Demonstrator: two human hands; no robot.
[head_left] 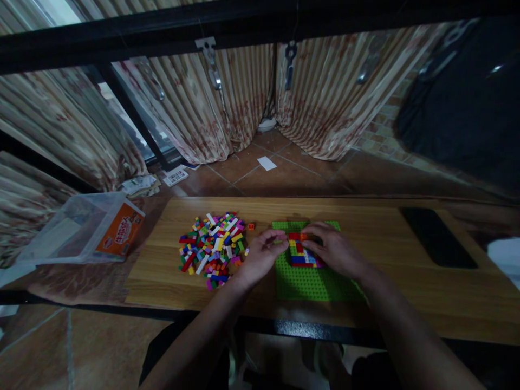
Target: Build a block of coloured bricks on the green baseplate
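Observation:
A flat patch of coloured toy bricks, with red, yellow, blue and white among them, is built up on a green studded baseplate. My right hand reaches over its right side, thumb and fingertips closed about a small orange brick at the upper edge of the patch. Close against the left side of the build, my left hand has its thumb and fingers curled together; whatever lies between them is too small to make out. The right hand covers part of the build.
Loose bricks are heaped on the wooden table to the left, with one orange-red brick apart. A black phone-like slab lies at the right. A clear plastic bin stands beyond the left end. Curtains hang behind.

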